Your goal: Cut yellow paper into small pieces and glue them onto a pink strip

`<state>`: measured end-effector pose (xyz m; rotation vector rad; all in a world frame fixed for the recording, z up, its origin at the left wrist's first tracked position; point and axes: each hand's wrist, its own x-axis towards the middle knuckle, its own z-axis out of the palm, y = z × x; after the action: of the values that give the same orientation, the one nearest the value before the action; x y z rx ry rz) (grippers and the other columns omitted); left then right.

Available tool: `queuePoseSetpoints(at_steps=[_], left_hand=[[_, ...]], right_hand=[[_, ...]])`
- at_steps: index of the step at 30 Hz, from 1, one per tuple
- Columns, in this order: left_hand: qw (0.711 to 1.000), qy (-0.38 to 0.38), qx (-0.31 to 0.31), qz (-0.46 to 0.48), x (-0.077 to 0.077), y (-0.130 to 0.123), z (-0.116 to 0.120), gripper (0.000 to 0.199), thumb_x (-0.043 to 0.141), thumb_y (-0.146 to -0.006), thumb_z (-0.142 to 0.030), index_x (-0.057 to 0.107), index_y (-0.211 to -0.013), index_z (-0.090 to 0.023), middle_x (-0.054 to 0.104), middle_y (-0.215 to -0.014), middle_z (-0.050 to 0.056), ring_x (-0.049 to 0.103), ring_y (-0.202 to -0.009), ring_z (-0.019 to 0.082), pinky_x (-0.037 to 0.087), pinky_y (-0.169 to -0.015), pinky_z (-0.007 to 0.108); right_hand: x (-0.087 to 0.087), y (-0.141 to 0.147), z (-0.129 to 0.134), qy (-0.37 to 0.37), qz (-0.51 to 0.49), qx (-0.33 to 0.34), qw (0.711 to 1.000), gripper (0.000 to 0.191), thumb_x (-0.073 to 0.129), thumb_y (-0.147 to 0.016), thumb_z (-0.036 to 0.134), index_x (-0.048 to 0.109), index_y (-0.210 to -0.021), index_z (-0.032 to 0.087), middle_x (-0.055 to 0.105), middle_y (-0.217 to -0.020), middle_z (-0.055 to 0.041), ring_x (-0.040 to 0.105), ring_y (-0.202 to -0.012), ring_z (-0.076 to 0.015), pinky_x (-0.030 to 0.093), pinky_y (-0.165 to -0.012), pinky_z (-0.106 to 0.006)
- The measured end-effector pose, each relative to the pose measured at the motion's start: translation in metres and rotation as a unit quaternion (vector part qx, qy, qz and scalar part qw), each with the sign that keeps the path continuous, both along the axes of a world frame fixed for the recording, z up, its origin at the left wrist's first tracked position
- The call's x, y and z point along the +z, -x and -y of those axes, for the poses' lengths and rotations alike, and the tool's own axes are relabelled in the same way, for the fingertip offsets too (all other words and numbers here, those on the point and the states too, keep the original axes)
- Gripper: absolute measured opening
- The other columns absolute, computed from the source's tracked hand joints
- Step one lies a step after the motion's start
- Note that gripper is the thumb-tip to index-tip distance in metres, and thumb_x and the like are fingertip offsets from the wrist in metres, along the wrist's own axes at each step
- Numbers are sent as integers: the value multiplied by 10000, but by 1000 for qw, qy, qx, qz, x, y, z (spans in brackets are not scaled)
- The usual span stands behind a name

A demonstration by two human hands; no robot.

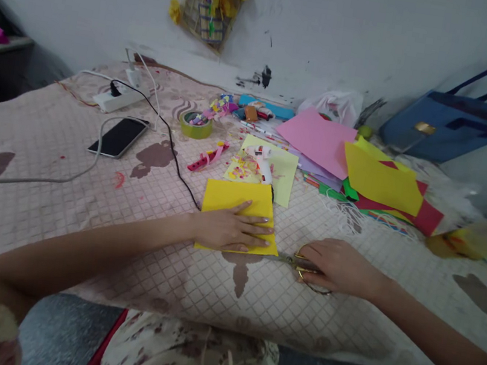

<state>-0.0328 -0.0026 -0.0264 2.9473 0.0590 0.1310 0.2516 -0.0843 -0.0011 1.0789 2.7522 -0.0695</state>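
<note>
A yellow sheet of paper or felt (234, 196) lies on the patterned tablecloth in front of me. Spread flat across it is my left hand (234, 229), fingers apart and pointing right. My right hand (336, 266) grips the handles of a pair of scissors (289, 260) just right of the yellow sheet. The blades point left and reach the sheet's lower right corner; part of them is hidden. Behind the yellow sheet, a white glue gun (265, 162) rests on a pale yellow-green paper (287, 177) strewn with small coloured scraps.
A phone (120, 136), power strip (121, 98) and cables are on the left. A tape roll (196, 125) and pink clip-like piece (208, 156) lie mid-table. Coloured sheets (316, 141), white string (348, 213), a plastic container (482, 236) and a blue bag (453, 128) are on the right.
</note>
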Motion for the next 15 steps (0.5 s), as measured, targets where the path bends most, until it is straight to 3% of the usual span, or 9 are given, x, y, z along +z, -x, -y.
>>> queuePoseSetpoints(at_steps=[10,15], left_hand=[[999,14,9,-37,-2,-6,-3,457,267,-930,-346,247,-1385,-309,216,-1478,-28,117,-1374,156,-77,-1099,443],[1000,18,-1,-11,-3,-7,-3,458,275,-929,-332,259,-1384,-285,263,-1464,-16,144,-1369,162,-45,-1104,455]], right_hand=[[-2,-5,1,-1,10,9,1000,336,433,-873,484,538,-772,181,623,-694,-22,567,-613,-170,285,-561,-269],[-5,-8,2,-7,-4,13,1000,329,442,-873,476,537,-759,182,625,-675,-9,566,-593,-160,277,-547,-262]])
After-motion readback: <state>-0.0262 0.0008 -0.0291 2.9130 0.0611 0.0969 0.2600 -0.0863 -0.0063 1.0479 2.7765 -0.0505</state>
